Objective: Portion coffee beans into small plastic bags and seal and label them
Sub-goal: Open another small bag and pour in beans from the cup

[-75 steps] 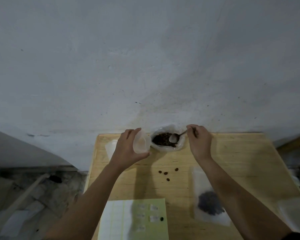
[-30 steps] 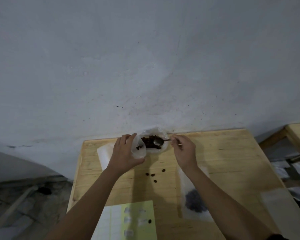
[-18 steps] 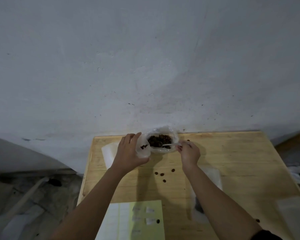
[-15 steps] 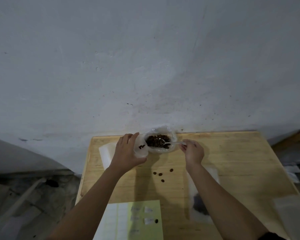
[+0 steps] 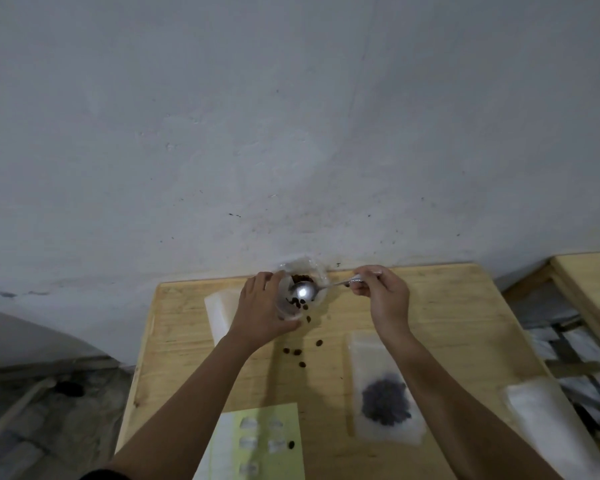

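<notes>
Head view, loose beans [image 5: 295,351], filled bag [image 5: 385,400], label sheet [image 5: 267,441]

A small clear bag [image 5: 284,306], held open at far centre, contains a few coffee beans [image 5: 296,301]; a shiny spoon [image 5: 303,292] sits at its mouth. Nearer lie loose beans [image 5: 296,351]; a filled bag [image 5: 385,393] lies flat, near right.

The spoon [image 5: 303,291] has swung from the big bag [image 5: 308,266] over the small bag [image 5: 284,308], tipping beans [image 5: 295,301] in.
</notes>
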